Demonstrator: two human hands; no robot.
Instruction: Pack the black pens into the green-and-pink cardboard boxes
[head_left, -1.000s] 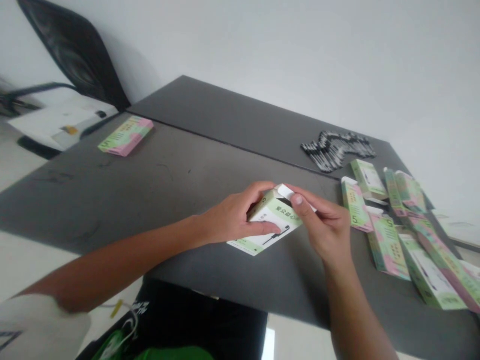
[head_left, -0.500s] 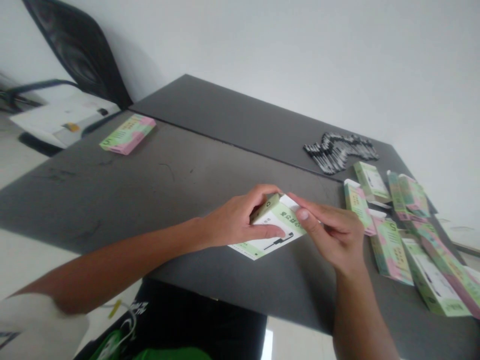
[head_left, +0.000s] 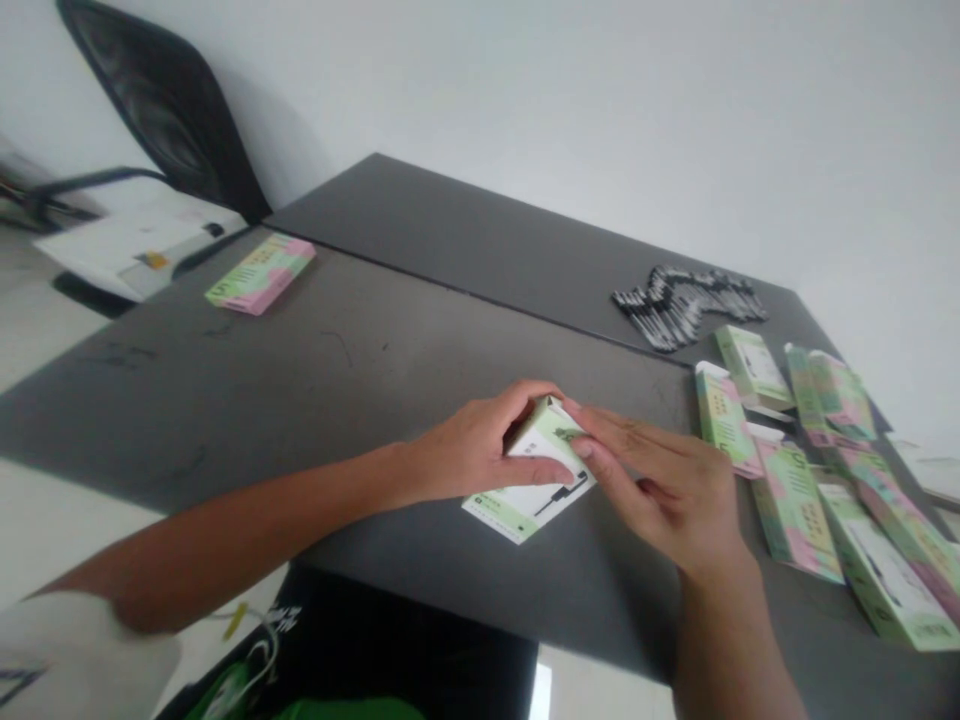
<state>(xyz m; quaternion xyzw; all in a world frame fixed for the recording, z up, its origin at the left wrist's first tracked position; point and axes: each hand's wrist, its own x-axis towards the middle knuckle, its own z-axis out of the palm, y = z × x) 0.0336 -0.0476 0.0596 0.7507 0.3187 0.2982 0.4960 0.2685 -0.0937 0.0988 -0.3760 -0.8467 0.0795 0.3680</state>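
My left hand (head_left: 476, 450) grips a small white and green printed carton (head_left: 529, 508) from the side, its thumb across the front. The carton is tilted, with a lower flap spread on the dark table (head_left: 360, 400). My right hand (head_left: 660, 490) is at the carton's upper end, with its fingertips and thumb pressing on the folded end. That end is partly hidden by my fingers. Close to my right hand lies a green and pink carton (head_left: 724, 420).
Several green and pink cartons (head_left: 795, 510) lie at the right of the table. Behind them is a heap of black and white sticks (head_left: 686, 307). A flat carton (head_left: 261, 274) lies at the far left. A black chair (head_left: 165, 115) stands beyond the table corner.
The white end flap that stood up has folded down onto the carton. My right hand has flattened over that end, and the view has drifted slightly.
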